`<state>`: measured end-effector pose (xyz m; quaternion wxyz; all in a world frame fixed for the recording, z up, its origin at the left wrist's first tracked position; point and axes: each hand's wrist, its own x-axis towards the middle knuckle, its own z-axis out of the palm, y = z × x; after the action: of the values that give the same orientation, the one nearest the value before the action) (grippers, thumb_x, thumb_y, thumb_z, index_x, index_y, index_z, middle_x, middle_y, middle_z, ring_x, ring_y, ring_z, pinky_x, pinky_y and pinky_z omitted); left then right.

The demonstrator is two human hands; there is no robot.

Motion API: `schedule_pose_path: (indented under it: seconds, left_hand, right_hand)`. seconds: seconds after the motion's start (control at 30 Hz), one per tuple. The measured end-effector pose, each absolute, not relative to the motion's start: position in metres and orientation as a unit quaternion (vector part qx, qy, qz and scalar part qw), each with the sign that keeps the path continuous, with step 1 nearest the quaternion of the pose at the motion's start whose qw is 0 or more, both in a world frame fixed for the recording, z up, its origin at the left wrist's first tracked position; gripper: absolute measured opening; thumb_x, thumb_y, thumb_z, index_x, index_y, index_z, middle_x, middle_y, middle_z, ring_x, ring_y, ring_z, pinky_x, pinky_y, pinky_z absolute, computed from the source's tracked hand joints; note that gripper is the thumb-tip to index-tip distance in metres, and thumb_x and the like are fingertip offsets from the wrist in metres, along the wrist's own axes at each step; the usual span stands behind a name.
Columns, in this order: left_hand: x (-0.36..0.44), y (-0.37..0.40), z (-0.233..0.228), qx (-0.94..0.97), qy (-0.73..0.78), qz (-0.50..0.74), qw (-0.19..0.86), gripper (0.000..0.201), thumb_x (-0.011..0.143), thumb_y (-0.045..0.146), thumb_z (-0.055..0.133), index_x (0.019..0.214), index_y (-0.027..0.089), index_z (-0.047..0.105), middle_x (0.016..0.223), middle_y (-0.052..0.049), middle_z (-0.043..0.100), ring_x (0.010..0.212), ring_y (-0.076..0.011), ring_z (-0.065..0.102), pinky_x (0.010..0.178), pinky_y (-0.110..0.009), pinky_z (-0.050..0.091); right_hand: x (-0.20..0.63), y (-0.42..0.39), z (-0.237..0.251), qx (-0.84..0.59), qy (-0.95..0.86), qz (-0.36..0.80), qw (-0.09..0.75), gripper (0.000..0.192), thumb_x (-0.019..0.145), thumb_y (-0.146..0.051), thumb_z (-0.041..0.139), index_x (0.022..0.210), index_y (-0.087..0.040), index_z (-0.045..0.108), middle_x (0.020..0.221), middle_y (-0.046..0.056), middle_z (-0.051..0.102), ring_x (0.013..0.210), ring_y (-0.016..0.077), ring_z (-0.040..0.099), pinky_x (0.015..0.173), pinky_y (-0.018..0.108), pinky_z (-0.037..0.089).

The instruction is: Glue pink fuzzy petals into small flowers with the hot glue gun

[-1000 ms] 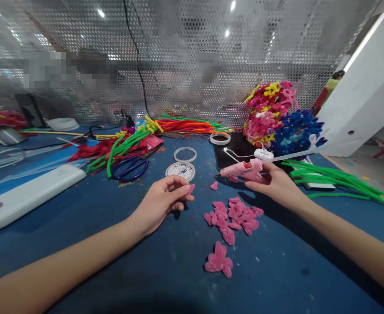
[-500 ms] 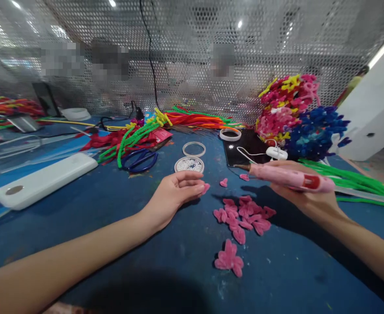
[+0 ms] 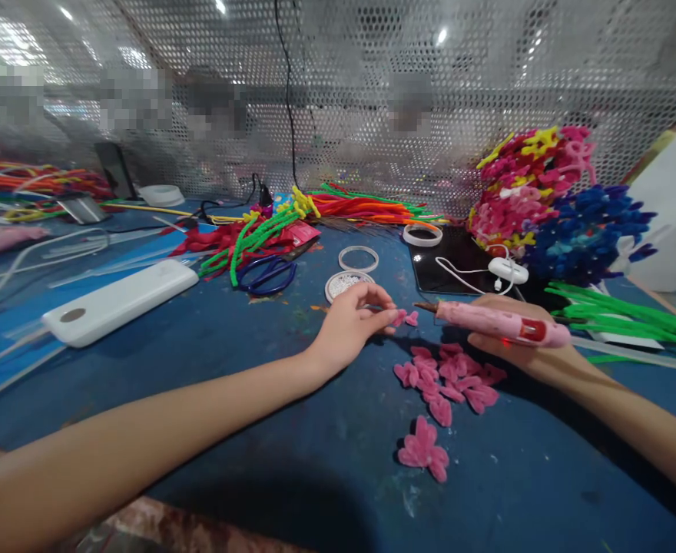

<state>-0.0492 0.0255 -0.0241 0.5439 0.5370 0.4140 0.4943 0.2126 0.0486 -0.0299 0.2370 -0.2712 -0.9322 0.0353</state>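
My left hand (image 3: pixel 352 322) pinches a small pink fuzzy petal (image 3: pixel 399 316) between thumb and fingertips, low over the blue table (image 3: pixel 257 430). A second loose pink petal (image 3: pixel 412 319) lies right beside it. My right hand (image 3: pixel 516 346) grips a pink hot glue gun (image 3: pixel 496 323), laid almost level, its dark nozzle pointing left at the two petals. A heap of several pink petals (image 3: pixel 450 380) lies under the gun. A finished pink petal flower (image 3: pixel 424 451) rests nearer to me.
A round dish of white beads (image 3: pixel 346 283) and clear rings (image 3: pixel 358 258) sit behind my left hand, with blue scissors (image 3: pixel 266 275) and pipe cleaner bundles (image 3: pixel 246 238). A white power bank (image 3: pixel 122 299) lies left, flower bunches (image 3: pixel 557 207) and green stems (image 3: pixel 631 319) right, mesh wall behind.
My left hand has moved right with its petal, up to the loose petal. The glue gun has turned from upright in my right hand to lying level, nozzle near the petals.
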Motion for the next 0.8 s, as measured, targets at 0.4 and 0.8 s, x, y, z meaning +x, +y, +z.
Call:
schedule_pose_path:
  seconds: [0.4,0.8]
  left_hand:
    - [-0.0486,0.0310,-0.0298,0.521,0.405,0.493,0.567,0.030,0.064,0.005,0.069,0.086,0.016,0.051,0.075,0.000,0.066,0.070,-0.0106,0.066,0.067,-0.021,0.050]
    - [-0.0415,0.0305,-0.0249,0.526,0.413,0.483,0.565,0.042,0.065,0.009,0.073,0.092,0.018,0.042,0.062,0.005,0.062,0.050,-0.0070,0.055,0.049,-0.018,0.046]
  right_hand:
    - [0.2117,0.0445,-0.0334,-0.337,-0.905,-0.018,0.261,0.040,0.088,-0.027,0.045,0.126,-0.035,0.054,0.106,0.002,0.069,0.089,0.0226,0.065,0.070,0.034,0.054]
    - [0.2064,0.0489,-0.0282,-0.287,-0.929,-0.019,0.232,0.041,0.086,-0.028,0.043,0.124,-0.035,0.057,0.093,0.001,0.071,0.075,0.0213,0.065,0.062,0.033,0.053]
